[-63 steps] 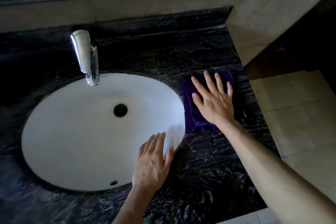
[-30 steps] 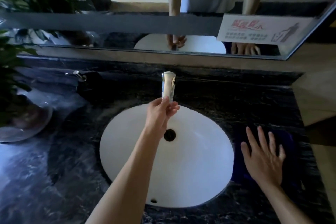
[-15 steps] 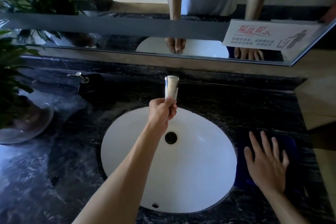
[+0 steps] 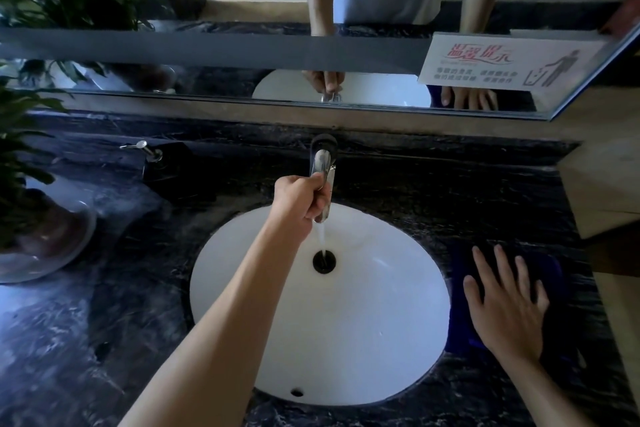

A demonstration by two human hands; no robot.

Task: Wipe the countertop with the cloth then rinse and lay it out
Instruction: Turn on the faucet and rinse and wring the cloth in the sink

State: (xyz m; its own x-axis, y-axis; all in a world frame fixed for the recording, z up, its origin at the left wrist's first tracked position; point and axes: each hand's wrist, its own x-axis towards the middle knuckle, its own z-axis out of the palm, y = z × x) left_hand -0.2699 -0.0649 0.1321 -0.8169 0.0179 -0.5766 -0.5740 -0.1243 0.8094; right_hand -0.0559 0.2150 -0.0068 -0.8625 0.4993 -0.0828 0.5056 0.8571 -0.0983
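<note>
A dark purple cloth (image 4: 550,274) lies flat on the black marble countertop (image 4: 104,322), just right of the white oval sink (image 4: 363,340). My right hand (image 4: 505,305) rests flat on the cloth with fingers spread. My left hand (image 4: 304,199) is closed around the chrome faucet (image 4: 323,163) behind the sink. A thin stream of water (image 4: 321,236) runs from the spout into the drain (image 4: 324,261).
A potted plant in a glass bowl (image 4: 45,239) stands at the left. A soap dispenser pump (image 4: 145,149) sits behind the left of the sink. A mirror (image 4: 242,3) with a notice sign (image 4: 512,62) runs along the back. The counter ends at a beige wall (image 4: 606,191) on the right.
My left hand left the sink's front rim, reached to the faucet and gripped it. Water now flows. My right hand has stayed flat on the cloth.
</note>
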